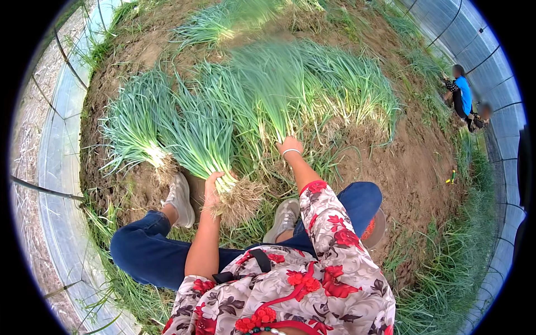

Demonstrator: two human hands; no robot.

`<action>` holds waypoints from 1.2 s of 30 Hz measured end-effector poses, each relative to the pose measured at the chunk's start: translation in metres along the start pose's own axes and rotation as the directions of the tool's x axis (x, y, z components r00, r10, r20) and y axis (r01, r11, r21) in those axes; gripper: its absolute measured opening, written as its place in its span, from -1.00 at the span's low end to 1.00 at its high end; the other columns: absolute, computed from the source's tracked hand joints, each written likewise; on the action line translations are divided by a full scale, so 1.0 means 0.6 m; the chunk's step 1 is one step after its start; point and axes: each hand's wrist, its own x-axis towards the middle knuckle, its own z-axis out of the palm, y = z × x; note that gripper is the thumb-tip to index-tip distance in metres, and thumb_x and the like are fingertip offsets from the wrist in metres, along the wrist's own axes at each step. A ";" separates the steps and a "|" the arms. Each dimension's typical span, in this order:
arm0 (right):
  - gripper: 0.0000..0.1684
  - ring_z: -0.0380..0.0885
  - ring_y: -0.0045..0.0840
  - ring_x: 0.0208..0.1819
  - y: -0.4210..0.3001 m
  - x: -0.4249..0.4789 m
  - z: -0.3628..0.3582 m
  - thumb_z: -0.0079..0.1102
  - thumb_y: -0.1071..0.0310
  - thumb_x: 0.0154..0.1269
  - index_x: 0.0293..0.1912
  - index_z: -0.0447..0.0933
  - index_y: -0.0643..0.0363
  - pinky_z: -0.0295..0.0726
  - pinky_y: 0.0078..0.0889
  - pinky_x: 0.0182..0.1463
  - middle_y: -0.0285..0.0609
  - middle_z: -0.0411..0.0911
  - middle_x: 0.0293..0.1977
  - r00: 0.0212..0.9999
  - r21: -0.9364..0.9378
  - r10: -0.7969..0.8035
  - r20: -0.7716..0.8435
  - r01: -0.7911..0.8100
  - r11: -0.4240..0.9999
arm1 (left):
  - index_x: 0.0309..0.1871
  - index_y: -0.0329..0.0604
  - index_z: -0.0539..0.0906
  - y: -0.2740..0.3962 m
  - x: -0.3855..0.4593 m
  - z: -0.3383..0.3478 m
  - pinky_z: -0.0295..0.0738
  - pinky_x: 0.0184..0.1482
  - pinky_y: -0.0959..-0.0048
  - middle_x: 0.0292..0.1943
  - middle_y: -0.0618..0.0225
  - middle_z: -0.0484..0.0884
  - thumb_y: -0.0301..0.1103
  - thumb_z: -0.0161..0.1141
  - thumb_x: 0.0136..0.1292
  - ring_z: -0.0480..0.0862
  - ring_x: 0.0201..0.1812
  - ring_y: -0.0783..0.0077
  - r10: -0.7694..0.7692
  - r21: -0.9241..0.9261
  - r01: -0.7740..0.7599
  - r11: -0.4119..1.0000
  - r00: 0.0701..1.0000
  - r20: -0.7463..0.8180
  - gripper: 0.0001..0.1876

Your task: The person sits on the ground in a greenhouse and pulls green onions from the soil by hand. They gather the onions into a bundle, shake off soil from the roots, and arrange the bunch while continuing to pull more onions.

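Observation:
My left hand is wrapped around the white stems of a thick bunch of leafy allium plants. Its tangled roots point toward me and the green leaves spread away. To the right and farther out, my right hand grips the pale lower stems of a thinner tuft of the same plants. That tuft rises in front of a broad heap of uprooted plants. Another rooted bunch lies at the left, its roots beside my shoe.
A round container with something red sits by my right knee. Plastic greenhouse sheeting runs along the left, grass along the right. A small yellow-green object lies on soil. Two people are at far right; more plants lie ahead.

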 end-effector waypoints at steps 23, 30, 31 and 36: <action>-0.44 0.60 -0.31 -0.39 -0.011 0.106 0.101 0.07 0.00 0.29 -0.05 0.57 0.37 0.51 -0.24 -0.15 0.07 0.63 -0.38 0.970 0.854 0.122 0.208 -0.241 0.461 | -0.22 -0.45 0.57 -0.021 0.029 0.064 0.62 -0.29 0.40 -0.38 0.09 0.66 -0.30 0.07 0.12 0.68 -0.38 0.24 -0.034 -0.037 0.029 0.999 0.990 -0.137 -0.68; -0.50 0.54 -0.14 -0.49 -0.071 -0.127 0.051 -0.07 0.00 0.30 -0.38 0.68 0.20 0.48 -0.14 -0.30 0.09 0.55 -0.57 0.956 0.628 -0.294 -0.015 0.238 0.741 | 0.22 -0.56 0.34 -0.029 0.027 0.013 0.61 -0.20 0.36 -0.20 0.02 0.65 -0.24 0.04 0.16 0.68 -0.25 0.21 -0.059 -0.141 0.038 0.989 0.987 -0.148 -0.38; -0.50 0.53 -0.08 -0.46 -0.067 -0.150 0.042 -0.04 -0.02 0.29 -0.42 0.67 0.19 0.48 -0.11 -0.30 0.11 0.54 -0.55 0.929 0.512 -0.370 -0.021 0.328 0.794 | 0.22 -0.56 0.35 -0.034 0.031 0.019 0.61 -0.19 0.36 -0.20 0.03 0.65 -0.24 0.03 0.16 0.67 -0.26 0.21 -0.061 -0.147 0.047 0.988 0.994 -0.091 -0.38; -0.58 0.58 -0.05 -0.37 -0.021 -0.203 0.036 0.08 0.04 0.23 -0.47 0.56 0.22 0.55 -0.09 -0.28 0.07 0.56 -0.52 0.845 0.244 -0.525 -0.099 0.532 0.810 | 0.03 -0.49 0.47 -0.044 0.032 0.046 0.57 -0.10 0.33 -0.19 0.08 0.62 -0.30 0.05 0.18 0.65 -0.20 0.20 -0.016 -0.223 0.007 0.975 0.999 -0.036 -0.57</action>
